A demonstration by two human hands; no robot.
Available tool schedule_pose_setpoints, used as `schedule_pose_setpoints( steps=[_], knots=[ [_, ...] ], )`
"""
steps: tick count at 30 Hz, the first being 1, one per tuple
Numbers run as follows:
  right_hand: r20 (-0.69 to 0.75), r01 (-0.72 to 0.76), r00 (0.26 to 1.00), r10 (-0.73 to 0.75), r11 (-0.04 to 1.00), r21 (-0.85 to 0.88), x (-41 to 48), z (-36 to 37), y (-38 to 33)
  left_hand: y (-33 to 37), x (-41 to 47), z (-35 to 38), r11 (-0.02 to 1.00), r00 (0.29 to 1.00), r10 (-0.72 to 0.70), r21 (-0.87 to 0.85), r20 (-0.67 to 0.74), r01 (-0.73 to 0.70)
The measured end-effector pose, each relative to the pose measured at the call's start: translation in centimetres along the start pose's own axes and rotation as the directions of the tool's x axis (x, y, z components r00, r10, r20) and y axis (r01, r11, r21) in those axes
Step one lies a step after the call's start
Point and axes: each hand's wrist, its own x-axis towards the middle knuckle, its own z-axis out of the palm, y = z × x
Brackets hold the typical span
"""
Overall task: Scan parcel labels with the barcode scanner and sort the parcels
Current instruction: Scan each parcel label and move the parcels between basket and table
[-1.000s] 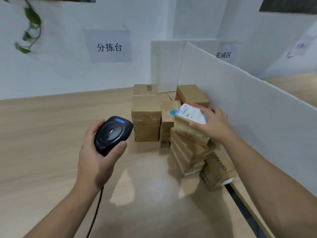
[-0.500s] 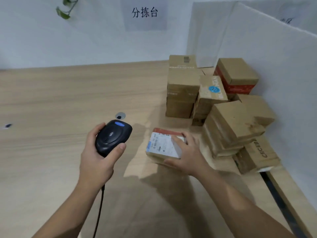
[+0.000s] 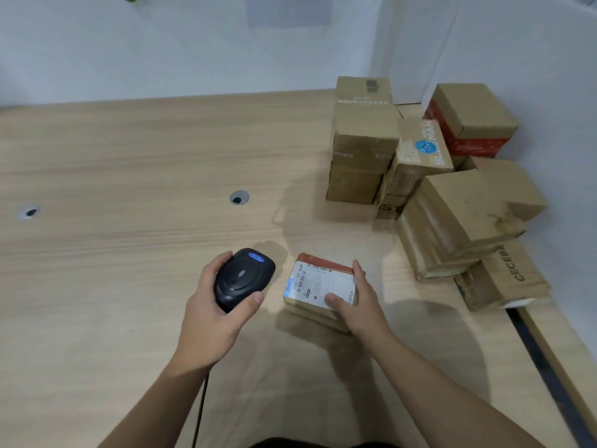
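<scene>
Head view: left hand [image 3: 210, 318] is wrapped round the scanner [image 3: 244, 276], fingers curled over its far side, thumb along the near side. Blue lamp on top is lit. Right hand [image 3: 358, 305] holds one parcel [image 3: 323, 313]: thumb pressed on the near end of the label [image 3: 310, 282], fingers hooked over the right edge. Parcel sits just right of the scanner, toward the near edge of the table [image 3: 129, 156], about mid-width, label face up. Can't tell if its underside touches the table; the shadow under it suggests it's partly lifted

Why, as a guess: label is turned up with the barcodes clear of the thumb so the scanner can read them. Scanner nose isn't over the label, so the scan looks pending. Cable [image 3: 200, 405] runs from the scanner's rear toward the near edge, out of the parcel's way

Pile [image 3: 465, 205] of parcels is packed into the far right corner against the white divider [image 3: 533, 76], well apart from both hands. Likely the unsorted stock

Counts:
- 1 scanner, 1 parcel in hand, 1 label visible on it
- Pile: at least 8 boxes, overlap hides the exact number; 1 has red sides, 1 has a round blue sticker
- 2 cable holes [image 3: 239, 197] in the table, left of the hands
- 1 paper sign [image 3: 289, 11] on the back wall, cropped
</scene>
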Motion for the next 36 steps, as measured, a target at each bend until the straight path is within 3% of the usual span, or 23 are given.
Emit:
schedule_pose_setpoints(
  steps=[5, 10, 21, 27, 36],
  knots=[
    [0.006, -0.018, 1.000, 0.018, 0.995, 0.098, -0.3, 0.5, -0.4, 0.2, -0.3, -0.1, 0.997, 0.991, 0.035, 0.068, 0.131, -0.044],
    [0.030, -0.014, 1.000, 0.008, 0.983, 0.184, 0.4, 0.0, 0.6, 0.7, -0.4, -0.7, 0.991, 0.984, 0.040, 0.115, 0.175, -0.061],
    [0.036, 0.208, 0.978, -0.205, 0.957, -0.203, -1.3, -4.7, -0.7, 2.5, -0.8, -2.5, 0.946, 0.903, -0.024, 0.303, 0.430, -0.118],
    [0.033, 0.274, 0.961, -0.276, 0.918, -0.288, -2.7, -6.3, -1.4, 3.2, -1.3, -2.3, 0.912, 0.865, -0.045, 0.374, 0.500, -0.169],
    [0.062, 0.275, 0.961, -0.270, 0.898, -0.345, -3.3, -7.5, -1.8, 3.7, -2.1, -2.1, 0.901, 0.847, -0.033, 0.382, 0.531, -0.205]
  ],
)
